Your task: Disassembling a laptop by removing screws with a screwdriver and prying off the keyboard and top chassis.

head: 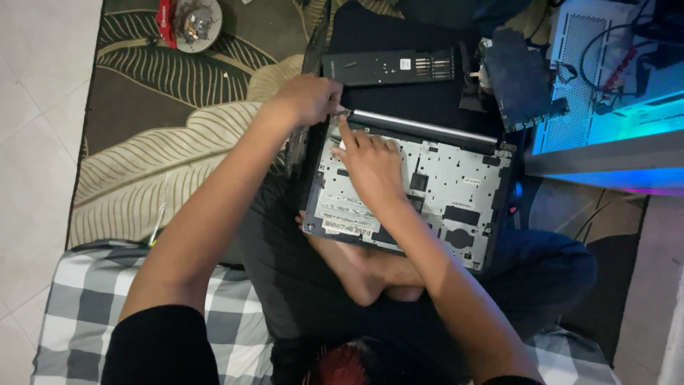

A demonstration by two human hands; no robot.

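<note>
Your left hand (pixel 310 96) closes around a small tool at the hinge corner of the opened grey metal laptop chassis (pixel 456 189) on your lap; your right hand (pixel 370 164) rests on it, forefinger extended.

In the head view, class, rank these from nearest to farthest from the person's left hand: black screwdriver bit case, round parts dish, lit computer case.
From the left hand:
1. Black screwdriver bit case, just right of it, above the laptop.
2. Round parts dish, upper left on the rug.
3. Lit computer case, far right.

left hand (pixel 308 98): fist closed, arm outstretched; right hand (pixel 369 160): palm down, forefinger extended
</note>
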